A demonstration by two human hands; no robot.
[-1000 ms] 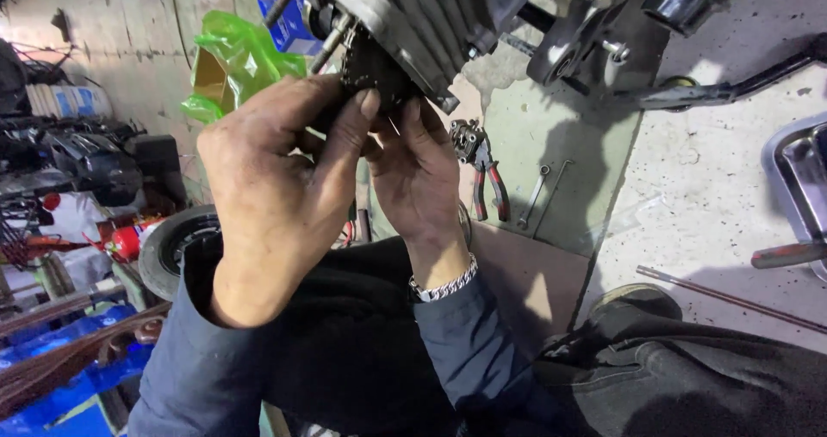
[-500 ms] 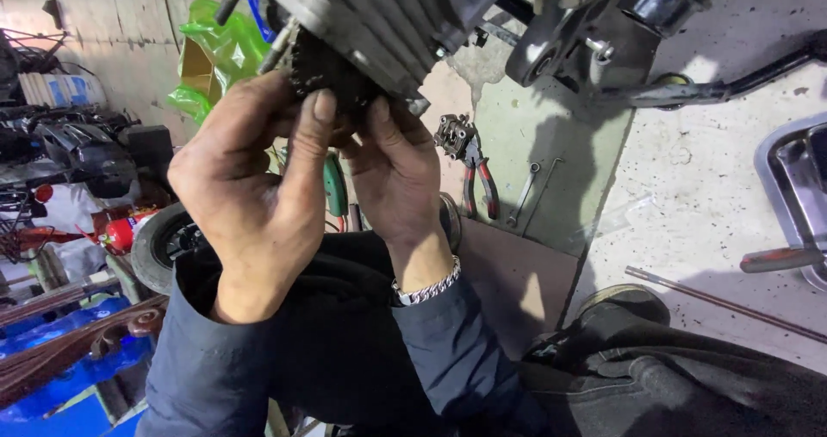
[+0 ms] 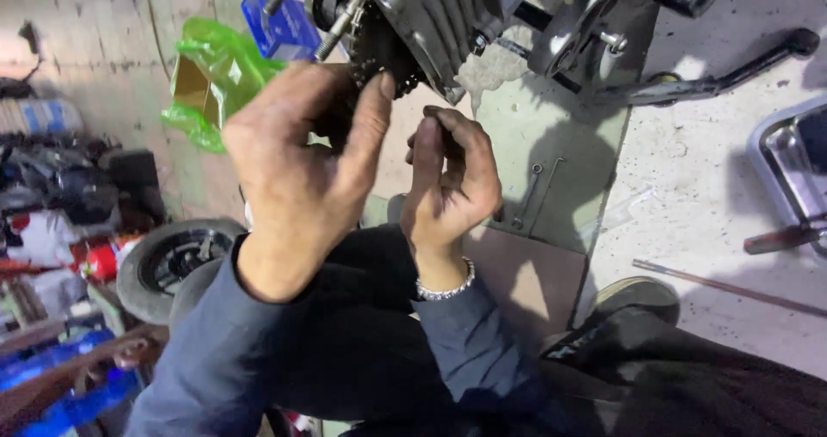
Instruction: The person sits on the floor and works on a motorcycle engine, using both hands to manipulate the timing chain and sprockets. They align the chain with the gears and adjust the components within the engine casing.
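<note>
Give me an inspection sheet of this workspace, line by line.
Surface: concrete floor, stained; flat cardboard under the work.
Job's things: finned engine with a dark chain sprocket at its side.
Clutter: wrench, rod, screwdriver, metal tray, green bag, blue box.
Hands: left hand on the sprocket; right hand curled just below it, contents hidden.
Cables: nothing seen.
Surroundings: small wheel, piled parts at left.

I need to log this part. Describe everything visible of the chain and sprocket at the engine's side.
The chain and sprocket look like dark, greasy metal, with small links wrapped round a toothed wheel. They sit on the side of the finned grey engine, beside a threaded stud. The left hand covers the lower part, thumb pressed against it.
</note>
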